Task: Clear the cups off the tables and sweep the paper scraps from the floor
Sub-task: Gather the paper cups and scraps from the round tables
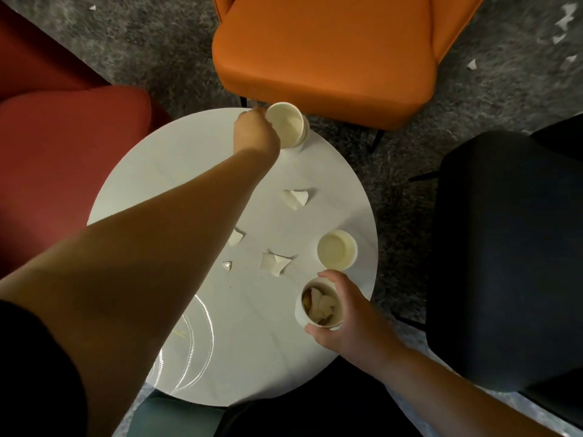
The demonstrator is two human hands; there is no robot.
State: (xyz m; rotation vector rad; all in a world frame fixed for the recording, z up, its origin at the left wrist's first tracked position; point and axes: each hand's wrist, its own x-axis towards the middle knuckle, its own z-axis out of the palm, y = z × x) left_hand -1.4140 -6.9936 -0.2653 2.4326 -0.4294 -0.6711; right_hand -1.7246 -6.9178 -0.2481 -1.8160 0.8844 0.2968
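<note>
A round white table [195, 171] stands below me. At its far edge my left hand [255, 132] grips an empty white paper cup [288, 129], tilted toward me. Near the table's right edge my right hand [342, 313] holds a second white cup [318, 305] stuffed with crumpled paper. A third empty cup [336, 250] stands upright just beyond it, untouched. Torn paper scraps lie on the tabletop: one at the middle right [295, 198], one lower [273, 263], a small one by my forearm [236, 237].
An orange chair [325, 55] stands beyond the table, a red one [63, 159] to the left, a black one [511, 247] to the right. Paper scraps [564, 17] lie on the grey carpet at far right. A clear plastic item [192, 348] sits on the near table edge.
</note>
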